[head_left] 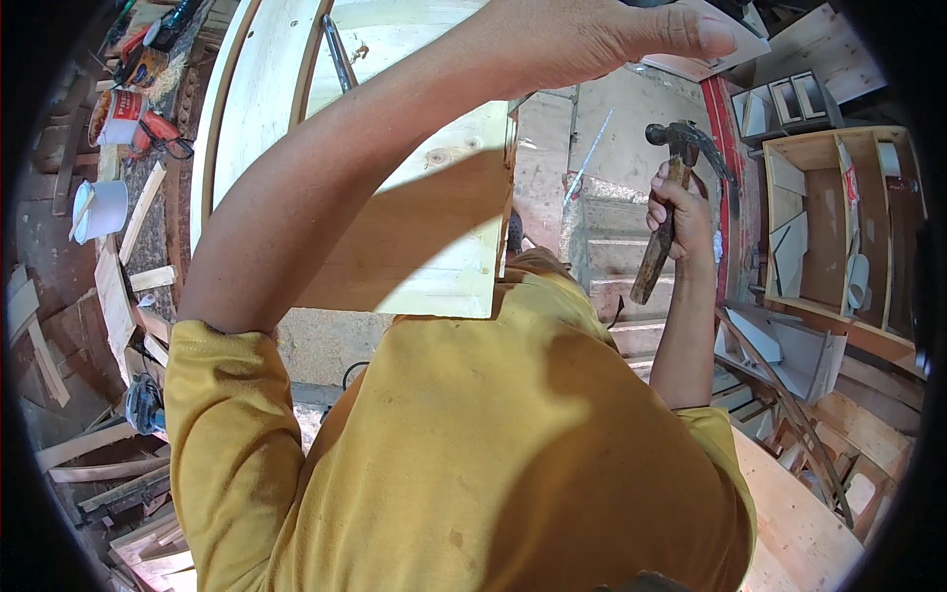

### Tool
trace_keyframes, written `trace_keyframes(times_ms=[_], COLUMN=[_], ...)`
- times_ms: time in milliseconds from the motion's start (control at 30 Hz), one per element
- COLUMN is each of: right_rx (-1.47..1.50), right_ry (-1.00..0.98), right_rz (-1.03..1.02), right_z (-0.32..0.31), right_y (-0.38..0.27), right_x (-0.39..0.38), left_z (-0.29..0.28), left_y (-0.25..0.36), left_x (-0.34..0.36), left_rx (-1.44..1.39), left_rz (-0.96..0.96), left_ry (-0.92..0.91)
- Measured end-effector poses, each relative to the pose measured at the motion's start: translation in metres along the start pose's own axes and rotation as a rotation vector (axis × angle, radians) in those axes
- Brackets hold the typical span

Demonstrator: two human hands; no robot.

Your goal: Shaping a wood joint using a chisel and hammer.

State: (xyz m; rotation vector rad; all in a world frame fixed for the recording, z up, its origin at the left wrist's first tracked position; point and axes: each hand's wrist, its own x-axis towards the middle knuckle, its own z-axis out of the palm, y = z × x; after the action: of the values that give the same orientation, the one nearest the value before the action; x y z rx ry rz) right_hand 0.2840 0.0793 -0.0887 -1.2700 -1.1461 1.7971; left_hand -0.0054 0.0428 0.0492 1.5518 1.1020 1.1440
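Nearest my view is the wearer's yellow cloth shirt (513, 434). Just beyond it, to the left, lies the broad pale wooden panel (424, 237), close to the body, which I judge puts it within easy reach. On the right, the right hand (681, 217) is wrapped around the claw hammer with a dark metal head and worn wooden handle (655, 259). It grips nearer the head than the butt, probably for balance, and the head points far, well apart from the panel. Farther off, a slim dark metallic tool (340, 54) rests on the panel. The left hand (641, 35) reaches across to the far right, thumb extended; its fingers are hidden, so I can't tell whether the hands share any work or what it grasps.
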Motion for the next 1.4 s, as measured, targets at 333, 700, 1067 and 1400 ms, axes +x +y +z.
trace_keyframes(times_ms=[333, 700, 1067, 1400], right_rx=[0.0, 0.006, -0.022, -0.509], right_ry=[0.031, 0.03, 0.1, 0.089], right_rz=[0.024, 0.016, -0.002, -0.814], right_z=[0.006, 0.006, 0.014, 0.065], right_y=[-0.001, 0.001, -0.002, -0.123], right_x=[-0.004, -0.004, -0.009, -0.056], left_z=[-0.002, 0.0, -0.006, -0.005], left_y=[0.009, 0.016, -0.009, -0.011], left_x=[-0.007, -0.012, -0.015, -0.012], left_rx=[-0.03, -0.071, -0.272, -0.329], left_rz=[-0.023, 0.022, 0.078, 0.071], left_ry=[-0.028, -0.083, -0.166, -0.187])
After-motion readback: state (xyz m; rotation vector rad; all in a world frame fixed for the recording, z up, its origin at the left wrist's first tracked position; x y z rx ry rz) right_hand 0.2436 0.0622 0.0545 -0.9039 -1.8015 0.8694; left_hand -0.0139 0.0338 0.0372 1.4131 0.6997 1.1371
